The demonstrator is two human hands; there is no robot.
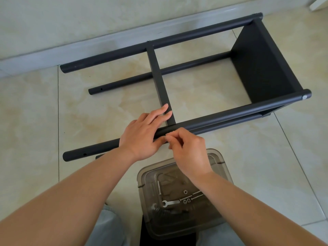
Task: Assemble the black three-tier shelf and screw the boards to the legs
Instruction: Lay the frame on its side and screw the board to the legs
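Observation:
The black shelf frame lies on its side on the tiled floor. One board [260, 68] is fixed at the right end, and a second board [159, 80] stands edge-up in the middle between the legs. My left hand [142, 132] lies over the near leg [230, 114], its fingers straight against the middle board. Just beside it, my right hand [186, 148] pinches something small at the near leg where the board meets it; the item is hidden by my fingertips.
A clear plastic box [220, 157] stands on the floor by my knees, holding a small spanner [170, 203], bolts and nuts. A grey skirting board [88, 45] runs behind the frame. The legs' free ends point left.

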